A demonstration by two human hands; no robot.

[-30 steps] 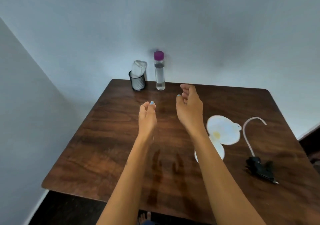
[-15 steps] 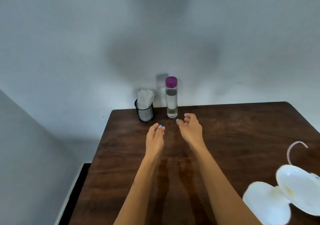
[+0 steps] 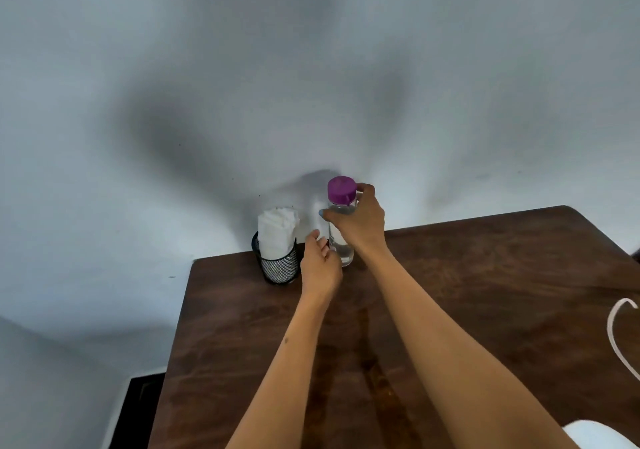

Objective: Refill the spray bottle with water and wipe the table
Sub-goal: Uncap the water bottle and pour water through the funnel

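A clear water bottle (image 3: pixel 341 202) with a purple cap stands upright at the back edge of the dark wooden table (image 3: pixel 485 275), against the wall. My right hand (image 3: pixel 360 220) is wrapped around its upper body just below the cap. My left hand (image 3: pixel 320 265) is beside the bottle's lower part, fingers loosely curled and holding nothing; whether it touches the bottle I cannot tell. A white cloth (image 3: pixel 277 232) stands rolled in a black mesh cup (image 3: pixel 278 268) just left of the bottle.
A curved white tube (image 3: pixel 620 337) lies at the right edge of the frame. Part of a white object (image 3: pixel 595 434) shows at the bottom right corner. The table's left edge drops to a dark floor (image 3: pixel 138 410).
Both hands moved forward to the bottle. The right hand closed around its upper part and the left came beside its base. The camera shifted closer, pushing the white objects out right.
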